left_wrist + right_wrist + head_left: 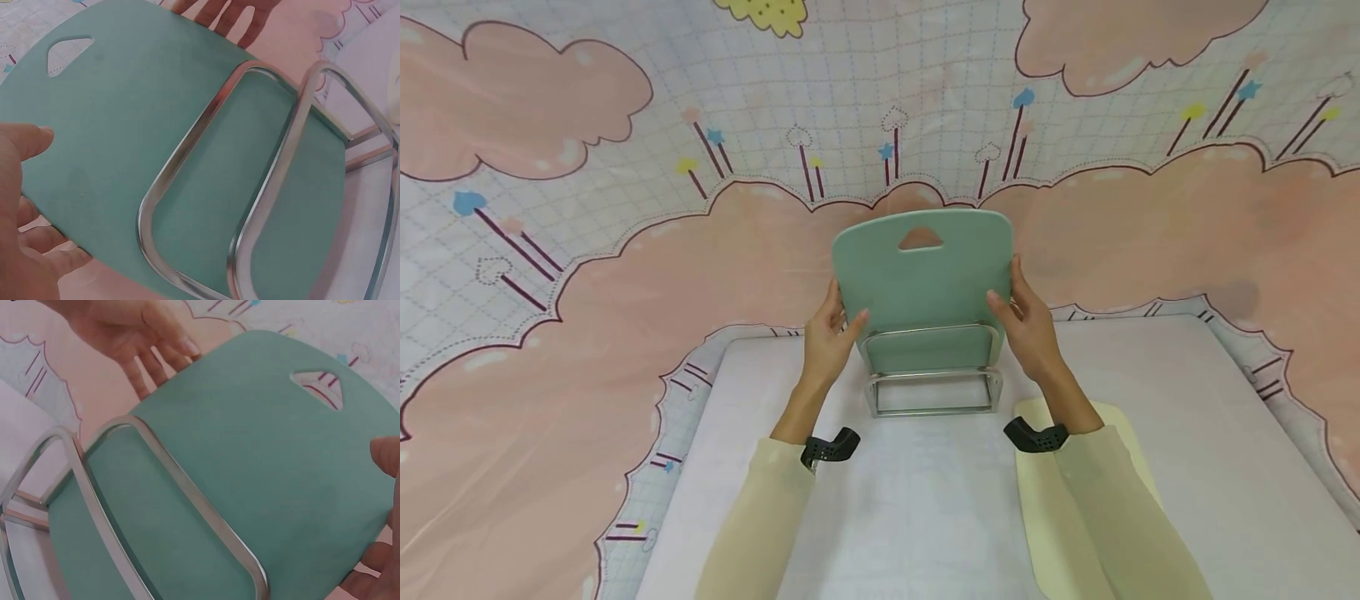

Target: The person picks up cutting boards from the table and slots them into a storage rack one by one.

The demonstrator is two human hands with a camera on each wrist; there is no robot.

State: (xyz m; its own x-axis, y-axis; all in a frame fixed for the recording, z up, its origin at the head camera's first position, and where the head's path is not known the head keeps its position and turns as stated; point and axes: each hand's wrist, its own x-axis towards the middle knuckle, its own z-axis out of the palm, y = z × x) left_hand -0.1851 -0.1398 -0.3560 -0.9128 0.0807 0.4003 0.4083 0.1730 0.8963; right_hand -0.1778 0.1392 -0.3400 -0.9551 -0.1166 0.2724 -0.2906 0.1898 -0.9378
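Note:
A green cutting board [925,283] with a cut-out handle at its top stands upright in a silver metal rack [936,410]. Its lower part sits behind the rack's front loops, which cross it in both wrist views. My left hand [827,337] holds the board's left edge, thumb on the front face and fingers behind. On the opposite edge my right hand [1030,329] grips in the same way, its thumb [386,456] over the front. The fingers of the left hand partly disappear behind the board in the left wrist view.
A pale yellow cutting board [1033,500] lies flat on the white table [910,500] at the right, partly under my right forearm. Behind the table hangs a patterned cloth [760,267] with pink clouds. Each wrist wears a black band.

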